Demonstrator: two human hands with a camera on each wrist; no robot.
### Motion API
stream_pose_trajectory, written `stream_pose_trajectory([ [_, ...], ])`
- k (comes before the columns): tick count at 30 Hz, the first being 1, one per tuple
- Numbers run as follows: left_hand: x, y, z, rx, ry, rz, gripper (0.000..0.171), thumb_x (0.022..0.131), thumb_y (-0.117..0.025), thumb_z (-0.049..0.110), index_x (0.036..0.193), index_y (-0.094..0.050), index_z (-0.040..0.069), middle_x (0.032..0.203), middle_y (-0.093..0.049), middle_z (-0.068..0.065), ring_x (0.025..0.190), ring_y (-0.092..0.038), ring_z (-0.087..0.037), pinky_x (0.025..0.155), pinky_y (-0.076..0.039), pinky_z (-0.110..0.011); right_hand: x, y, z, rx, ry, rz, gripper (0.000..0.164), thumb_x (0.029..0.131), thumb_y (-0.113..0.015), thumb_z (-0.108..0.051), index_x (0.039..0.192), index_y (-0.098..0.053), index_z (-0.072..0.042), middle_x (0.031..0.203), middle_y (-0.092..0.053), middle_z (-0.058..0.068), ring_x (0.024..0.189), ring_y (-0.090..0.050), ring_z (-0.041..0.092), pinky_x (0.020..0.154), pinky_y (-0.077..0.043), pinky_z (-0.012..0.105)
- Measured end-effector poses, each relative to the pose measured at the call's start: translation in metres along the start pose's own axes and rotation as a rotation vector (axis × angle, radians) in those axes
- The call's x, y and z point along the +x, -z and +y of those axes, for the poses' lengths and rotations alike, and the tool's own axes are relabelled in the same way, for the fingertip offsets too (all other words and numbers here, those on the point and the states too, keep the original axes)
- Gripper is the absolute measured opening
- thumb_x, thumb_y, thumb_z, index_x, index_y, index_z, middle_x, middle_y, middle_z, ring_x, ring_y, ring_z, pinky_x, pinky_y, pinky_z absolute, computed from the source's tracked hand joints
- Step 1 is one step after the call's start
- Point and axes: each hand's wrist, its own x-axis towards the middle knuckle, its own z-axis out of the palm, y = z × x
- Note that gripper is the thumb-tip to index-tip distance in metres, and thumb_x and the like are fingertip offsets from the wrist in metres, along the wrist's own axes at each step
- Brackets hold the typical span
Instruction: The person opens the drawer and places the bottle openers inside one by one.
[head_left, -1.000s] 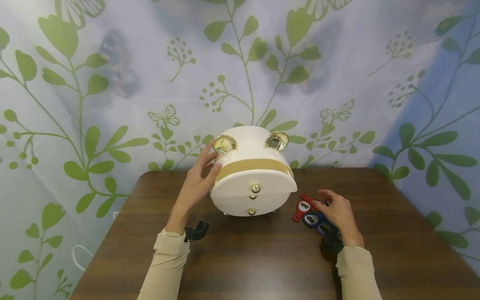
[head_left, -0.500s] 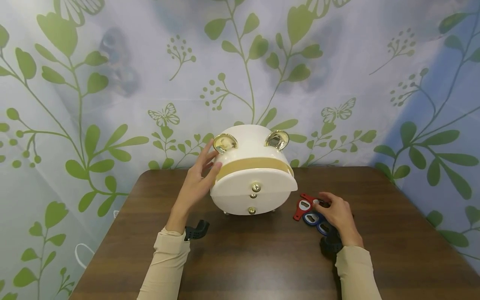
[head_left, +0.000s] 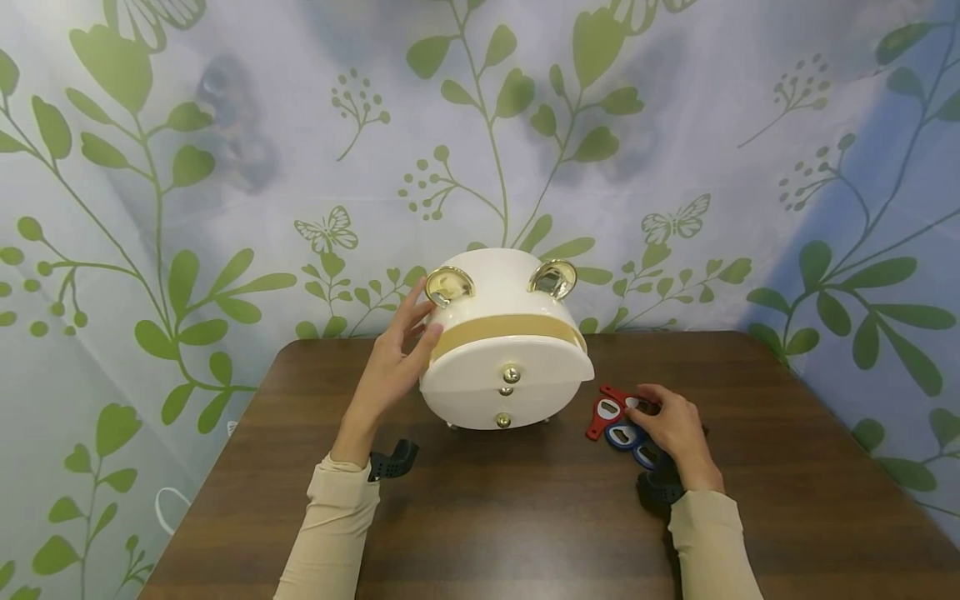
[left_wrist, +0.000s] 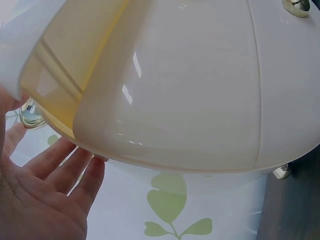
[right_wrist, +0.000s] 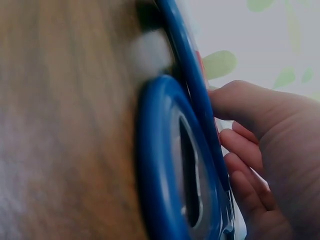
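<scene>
At the near edge, beige sleeves [head_left: 705, 542] are being worn above dark wrist mounts [head_left: 393, 460], and a wood-grained surface [head_left: 517, 517] is being shown beneath. Toward the right, two blue bottle openers [head_left: 622, 437] are being partly overlapped by the right hand [head_left: 675, 429], their handles being hidden from the head view. Just beyond them, a red bottle opener [head_left: 607, 410] is lying with its handle being pointed nearer and slightly left, its long axis running almost straight away from the person. A second red bottle opener [head_left: 613, 393] is being angled across, its handle being directed far-left and its head being covered in part by the right hand. The thumb and forefinger are being kept narrowly apart at that head; whether it is being pinched cannot be told.

Left of the openers, a white animal-shaped box [head_left: 468, 404] is being presented front-on, its wide axis running left to right, and a yellow interior is being exposed above its upper front panel. Its left side is being touched by the left hand [head_left: 393, 358], whose fingers are being spread, thumb apart, beside a gold ear [head_left: 450, 286]. Behind, a leaf-printed backdrop [head_left: 300, 167] is being hung.
</scene>
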Motion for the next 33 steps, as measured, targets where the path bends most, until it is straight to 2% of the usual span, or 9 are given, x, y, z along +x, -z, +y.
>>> stream_pose_trajectory([
  [8,0.001,0.000,0.000,-0.002,-0.007,0.000,0.066,0.106,-0.057,0.039,0.160,-0.022,0.052,0.155,-0.050,-0.006,0.146,-0.046,-0.024,0.120,-0.039,-0.054,0.002,-0.001,-0.001,-0.008,-0.004,-0.016,0.053,0.093,-0.076,-0.022,0.137,-0.060,0.005,0.129,-0.066,0.027,0.115,-0.061,0.046,0.103,-0.046,0.065],
  [20,0.000,-0.001,0.000,0.000,-0.003,0.000,0.067,0.106,-0.057,0.039,0.163,-0.023,0.045,0.155,-0.050,-0.006,0.145,-0.047,-0.024,0.118,-0.041,-0.054,0.002,-0.003,-0.002,-0.022,0.000,0.003,0.047,0.089,-0.079,-0.024,0.125,-0.067,0.005,0.119,-0.071,0.025,0.106,-0.065,0.043,0.095,-0.050,0.061],
  [26,0.000,0.000,-0.001,0.000,-0.010,0.005,0.066,0.106,-0.057,0.038,0.161,-0.023,0.050,0.155,-0.050,-0.007,0.145,-0.048,-0.025,0.119,-0.040,-0.055,0.002,-0.003,-0.003,-0.020,-0.011,0.001,0.047,0.089,-0.079,-0.023,0.125,-0.067,0.005,0.118,-0.070,0.026,0.104,-0.065,0.042,0.094,-0.051,0.061],
  [33,0.000,0.000,-0.002,0.008,-0.009,0.006,0.066,0.106,-0.057,0.039,0.161,-0.023,0.050,0.155,-0.050,-0.006,0.145,-0.047,-0.024,0.119,-0.040,-0.055,0.002,0.002,-0.010,-0.008,-0.024,0.014,0.050,0.091,-0.078,-0.025,0.129,-0.065,0.005,0.124,-0.067,0.028,0.111,-0.063,0.045,0.096,-0.050,0.062],
])
